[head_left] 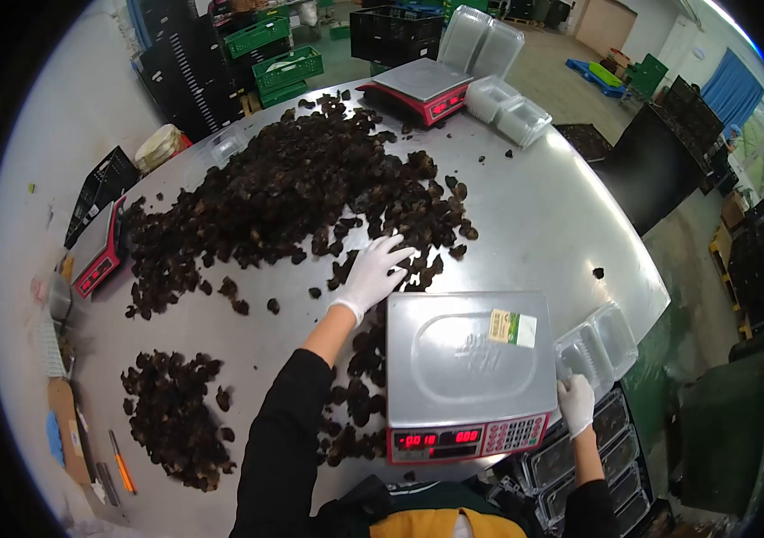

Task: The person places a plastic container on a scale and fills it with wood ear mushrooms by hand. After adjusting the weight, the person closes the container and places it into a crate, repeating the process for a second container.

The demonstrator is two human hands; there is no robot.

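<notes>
Your left hand (373, 273) is lying spread on mushrooms (292, 188), for raking | right hand (576, 403) is pinching tray (602, 341) edge (steadying it beside scale (467, 359))

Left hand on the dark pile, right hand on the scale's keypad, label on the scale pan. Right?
No. The head view shows the right hand at the clear plastic container beside the scale, not on its keypad. The rest holds.

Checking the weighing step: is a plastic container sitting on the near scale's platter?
No: the platter bears only a small label; the clear container lies beside it by the right hand.
</notes>
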